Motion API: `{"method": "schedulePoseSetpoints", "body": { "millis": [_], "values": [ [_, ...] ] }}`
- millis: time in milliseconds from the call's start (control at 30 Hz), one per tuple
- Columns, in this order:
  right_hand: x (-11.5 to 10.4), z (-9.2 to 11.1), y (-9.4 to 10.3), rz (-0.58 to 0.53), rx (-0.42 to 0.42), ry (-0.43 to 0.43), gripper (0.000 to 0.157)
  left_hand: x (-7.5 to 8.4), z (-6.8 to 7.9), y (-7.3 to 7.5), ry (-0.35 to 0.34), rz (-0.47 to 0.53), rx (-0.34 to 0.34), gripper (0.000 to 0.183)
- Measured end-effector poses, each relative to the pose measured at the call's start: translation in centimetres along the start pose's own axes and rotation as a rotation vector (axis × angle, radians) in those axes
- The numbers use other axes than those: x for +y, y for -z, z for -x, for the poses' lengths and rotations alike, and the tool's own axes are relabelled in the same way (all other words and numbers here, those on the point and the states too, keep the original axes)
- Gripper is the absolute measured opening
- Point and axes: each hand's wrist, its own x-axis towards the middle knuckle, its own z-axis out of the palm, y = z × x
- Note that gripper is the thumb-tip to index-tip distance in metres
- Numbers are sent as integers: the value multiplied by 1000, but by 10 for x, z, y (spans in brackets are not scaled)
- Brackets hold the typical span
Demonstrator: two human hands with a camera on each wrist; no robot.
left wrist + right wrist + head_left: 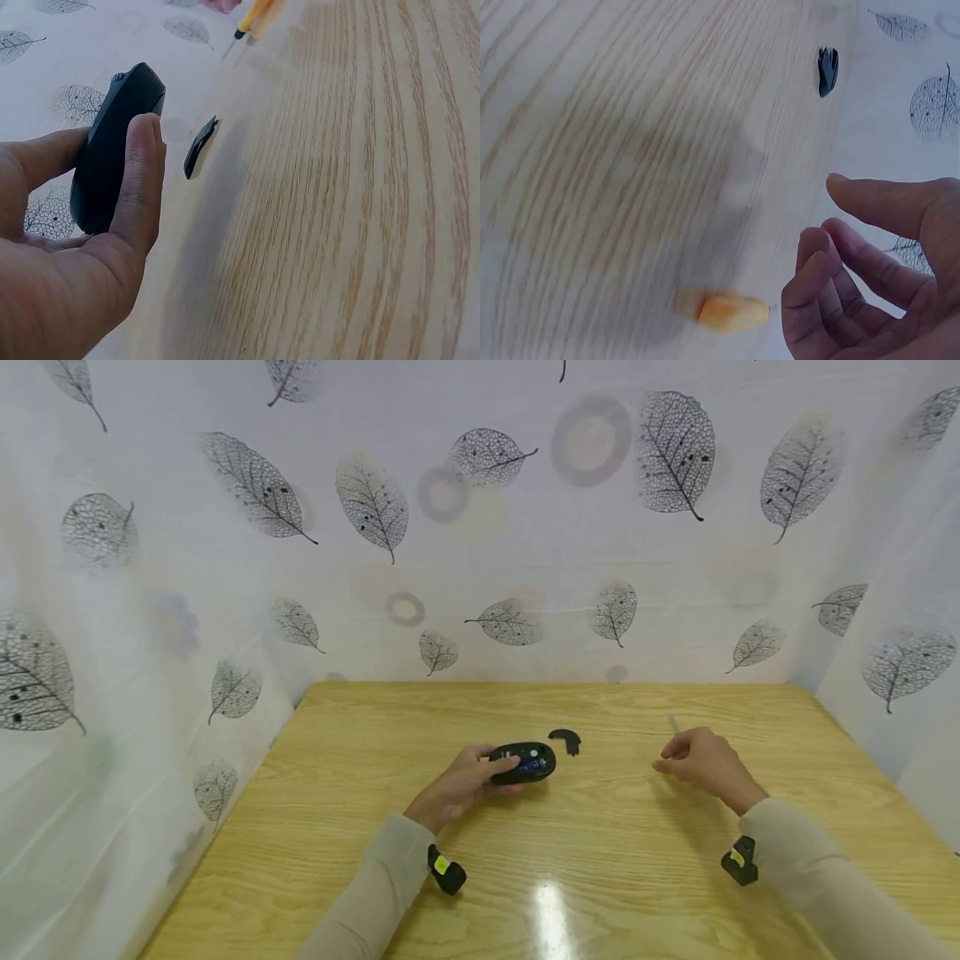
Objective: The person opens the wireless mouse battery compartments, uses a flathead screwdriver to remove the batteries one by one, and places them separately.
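A black computer mouse (542,753) is gripped in my left hand (465,778), its underside turned up toward the head camera. The thumb lies across that underside, where an uncovered compartment shows a blue battery (531,766). In the left wrist view, the mouse (112,161) stands on edge between thumb and fingers, above the table. My right hand (701,764) holds nothing; its fingers are loosely curled and the thumb is apart from them. Near it on the table lies a screwdriver with a yellow-orange handle (733,312); in the head view the hand hides most of it.
A curved black cover (567,740) lies on the wooden table (600,877) just beyond the mouse, between the two hands. Behind the table and at both sides hangs a pale curtain (480,543) printed with leaves.
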Motion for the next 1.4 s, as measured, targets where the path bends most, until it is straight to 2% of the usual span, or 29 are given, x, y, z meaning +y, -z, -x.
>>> {"method": "schedulePoseSetpoints", "body": {
  "millis": [233, 567, 800, 1067, 1400],
  "values": [
    [-15, -5, -13, 20, -31, 100, 23, 2, 1, -4, 9, -15, 6, 57],
    [-38, -10, -30, -62, -79, 204, 20, 1, -3, -7, 16, -37, 26, 59],
    [-49, -14, -38, -46, -64, 331, 21, 1, -3, -10, 9, -58, 29, 60],
    [-61, -18, -47, -103, -30, 464, 18, 0, -7, -11, 9, -52, 23, 59],
    [-72, -21, -60, -115, -13, 533, 12, 3, -8, -17, 26, -67, 40, 62]
  ]
}}
